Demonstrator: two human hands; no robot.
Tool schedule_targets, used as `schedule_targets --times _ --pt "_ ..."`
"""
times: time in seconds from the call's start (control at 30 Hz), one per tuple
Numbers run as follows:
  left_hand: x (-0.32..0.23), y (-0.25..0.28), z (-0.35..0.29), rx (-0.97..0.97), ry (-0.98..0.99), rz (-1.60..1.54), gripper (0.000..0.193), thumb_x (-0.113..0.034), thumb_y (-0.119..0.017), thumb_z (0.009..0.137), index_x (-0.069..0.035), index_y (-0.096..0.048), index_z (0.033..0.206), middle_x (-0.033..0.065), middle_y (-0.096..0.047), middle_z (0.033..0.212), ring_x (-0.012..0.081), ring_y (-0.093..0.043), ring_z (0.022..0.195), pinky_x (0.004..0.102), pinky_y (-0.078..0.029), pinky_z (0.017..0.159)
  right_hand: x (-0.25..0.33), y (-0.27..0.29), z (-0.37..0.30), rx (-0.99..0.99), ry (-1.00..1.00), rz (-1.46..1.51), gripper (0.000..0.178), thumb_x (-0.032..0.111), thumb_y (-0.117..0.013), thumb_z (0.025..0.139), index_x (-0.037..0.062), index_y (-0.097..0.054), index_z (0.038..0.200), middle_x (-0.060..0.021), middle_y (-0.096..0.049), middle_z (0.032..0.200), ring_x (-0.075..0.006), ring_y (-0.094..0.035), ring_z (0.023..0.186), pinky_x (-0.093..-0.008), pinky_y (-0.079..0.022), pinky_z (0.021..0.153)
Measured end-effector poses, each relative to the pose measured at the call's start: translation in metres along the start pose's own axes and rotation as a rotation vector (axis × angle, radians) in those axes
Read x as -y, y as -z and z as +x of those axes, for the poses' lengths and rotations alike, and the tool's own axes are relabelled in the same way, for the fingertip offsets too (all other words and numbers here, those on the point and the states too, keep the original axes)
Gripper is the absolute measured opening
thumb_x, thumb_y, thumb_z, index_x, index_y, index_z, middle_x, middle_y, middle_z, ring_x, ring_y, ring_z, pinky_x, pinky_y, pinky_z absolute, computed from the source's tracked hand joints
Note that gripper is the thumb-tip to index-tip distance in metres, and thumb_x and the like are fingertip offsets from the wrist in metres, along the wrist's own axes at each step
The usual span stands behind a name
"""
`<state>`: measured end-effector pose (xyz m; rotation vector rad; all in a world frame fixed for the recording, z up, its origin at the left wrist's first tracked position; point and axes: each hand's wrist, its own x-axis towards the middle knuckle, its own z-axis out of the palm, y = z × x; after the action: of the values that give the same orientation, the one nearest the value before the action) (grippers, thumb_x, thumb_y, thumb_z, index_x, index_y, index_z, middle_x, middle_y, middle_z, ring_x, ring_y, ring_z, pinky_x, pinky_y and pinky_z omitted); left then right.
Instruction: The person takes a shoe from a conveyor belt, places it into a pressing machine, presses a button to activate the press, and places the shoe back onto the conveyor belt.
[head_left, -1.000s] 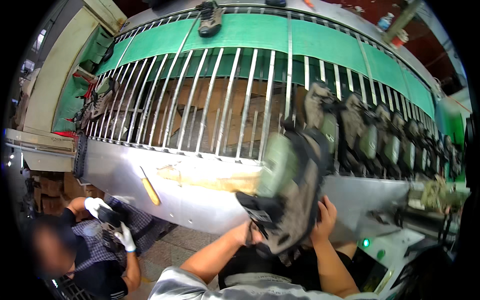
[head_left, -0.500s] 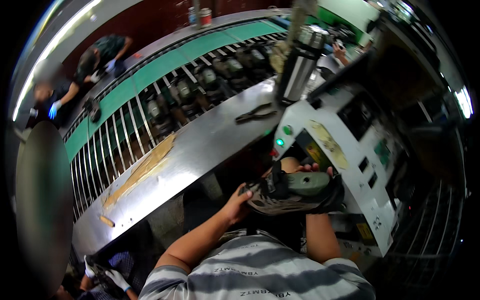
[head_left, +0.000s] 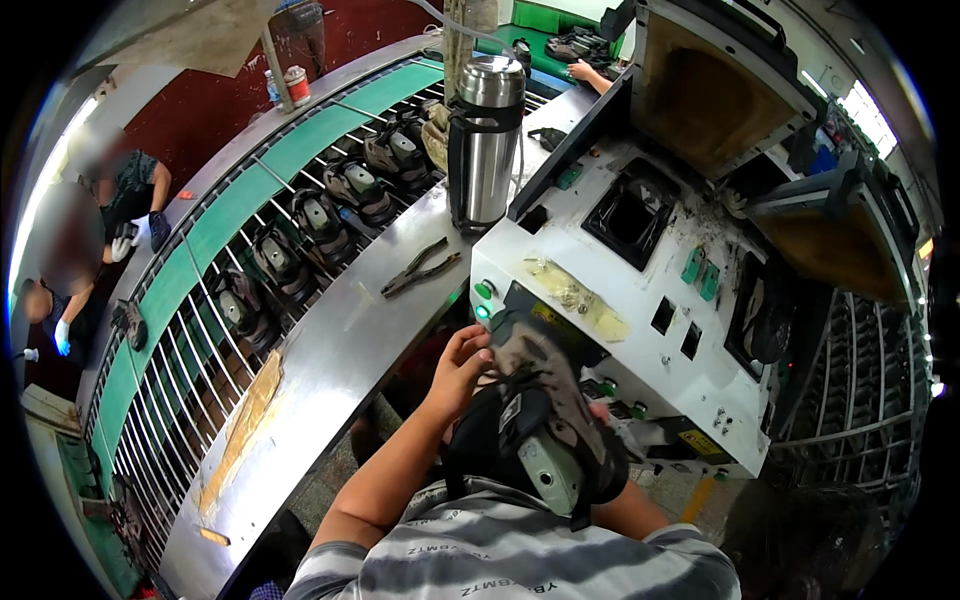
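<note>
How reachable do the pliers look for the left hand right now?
Probably yes: the pliers lie uncovered on the metal table, ahead of the left hand, with nothing visible blocking the way. The steel flask stands beyond them.

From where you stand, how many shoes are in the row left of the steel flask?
5 visible, side by side on the metal bars: first shoe nearest the brown patch, then second shoe, third shoe, fourth shoe, and fifth shoe nearest the flask. Others may be hidden.
</note>
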<state>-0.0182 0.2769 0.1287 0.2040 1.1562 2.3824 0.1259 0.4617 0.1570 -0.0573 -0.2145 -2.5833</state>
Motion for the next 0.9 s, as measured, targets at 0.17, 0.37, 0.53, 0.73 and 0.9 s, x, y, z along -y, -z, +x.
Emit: schedule_targets --times 0.17,0.37,0.53,0.73,0.9 --pt "-0.023 -0.001 -0.003 0.251 0.185 -0.112 0.088 -0.052 -0.067 0.082 -0.011 -0.024 0.147 0.0162 -0.045 0.138 0.0286 -0.045 0.126 0.0425 -0.037 0.102 0.045 -0.074 0.04 -0.166 0.348 -0.578 0.089 0.049 -0.059 0.083 0.0058 -0.019 0.15 -0.0202 -0.036 0.146 -0.0331 -0.038 0.133 -0.0416 -0.031 0.111" --pt "-0.023 0.026 0.013 0.051 0.252 -0.459 0.087 -0.026 -0.079 0.066 -0.006 -0.038 0.14 0.0142 -0.049 0.132 0.0314 -0.053 0.119 0.0449 -0.047 0.096 0.073 -0.093 0.09 -0.661 0.162 -1.559 0.09 0.038 -0.066 0.087 0.011 -0.01 0.153 -0.0111 -0.046 0.135 -0.0206 -0.047 0.12 -0.0343 -0.036 0.103" --pt "-0.04 0.075 0.006 -0.069 0.108 -0.254 0.074 -0.01 -0.064 0.063 0.0 -0.043 0.133 0.0183 -0.055 0.125 0.0352 -0.055 0.116 0.0485 -0.046 0.099 0.235 -0.073 0.132 -0.596 0.766 -1.972 0.041 0.029 -0.064 0.089 0.0044 -0.057 0.121 -0.0033 -0.059 0.101 -0.0126 -0.055 0.088 -0.0293 -0.048 0.078" --pt "-0.027 0.106 -0.037 -0.24 0.041 -0.476 0.074 -0.012 -0.063 0.063 0.0 -0.043 0.133 0.0185 -0.055 0.126 0.0356 -0.054 0.116 0.0485 -0.045 0.1 0.463 -0.1 0.14 -1.995 1.044 -2.352 0.056 0.034 -0.067 0.082 0.0096 -0.055 0.13 -0.0154 -0.052 0.134 -0.0333 -0.054 0.116 -0.0436 -0.046 0.095" --pt "-0.039 0.132 -0.07 -0.348 -0.019 -0.53 0.073 -0.013 -0.062 0.064 0.001 -0.042 0.133 0.0187 -0.055 0.127 0.0359 -0.054 0.116 0.0485 -0.044 0.1 0.47 -0.073 0.156 -2.09 0.751 -2.218 0.051 0.025 -0.063 0.087 0.0138 -0.052 0.135 -0.0096 -0.043 0.145 -0.0315 -0.05 0.123 -0.0427 -0.046 0.098"
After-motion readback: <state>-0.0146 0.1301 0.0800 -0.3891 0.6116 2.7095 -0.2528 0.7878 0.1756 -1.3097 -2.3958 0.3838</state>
